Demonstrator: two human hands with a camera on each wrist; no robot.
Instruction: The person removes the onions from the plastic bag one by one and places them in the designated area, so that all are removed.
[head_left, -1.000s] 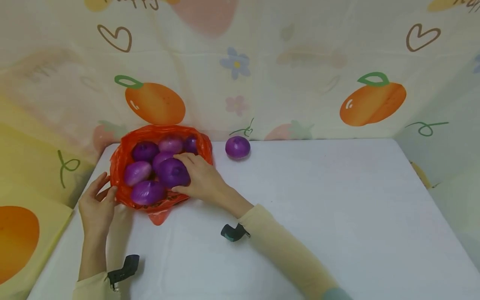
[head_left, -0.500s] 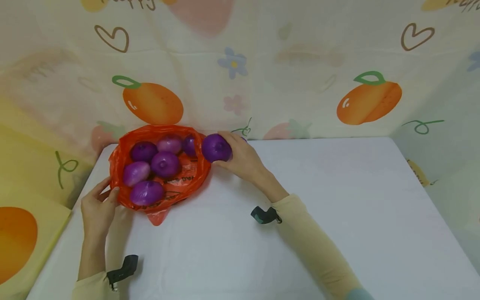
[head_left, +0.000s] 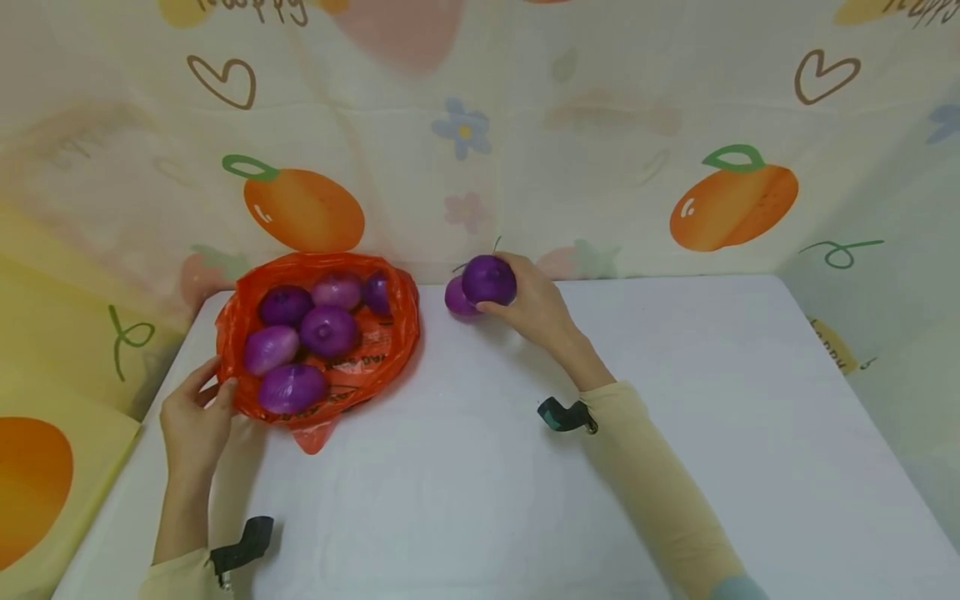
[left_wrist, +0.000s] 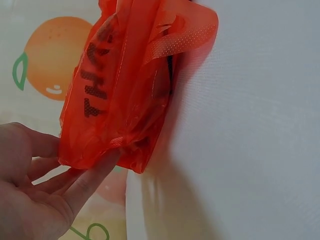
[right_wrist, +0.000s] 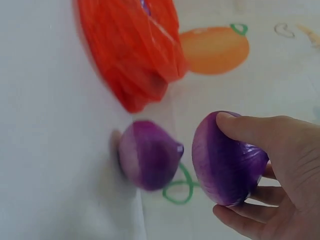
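Observation:
A purple onion (head_left: 489,279) is gripped between the thumb and fingers of my right hand (head_left: 536,304), raised from the tabletop in the right wrist view. Just behind and left of it, partly covered in the head view, a second onion (right_wrist: 150,155) sits on the table at its back edge. To the left stands a red plastic bag (head_left: 408,333), its rim rolled open, with several purple onions (head_left: 330,331) inside. My left hand (head_left: 195,417) holds the bag's left side, thumb in front and fingers curled behind, as the left wrist view shows.
White cloth covers the table (head_left: 465,483). A printed curtain (head_left: 585,150) with oranges and hearts rises right behind its back edge, and yellowish fabric (head_left: 67,350) hangs at the left. Each wrist carries a small black camera mount (head_left: 243,546).
My right hand has lifted an onion out of the bag and carried it right, to beside the onion on the table. The left hand has stayed at the bag's side.

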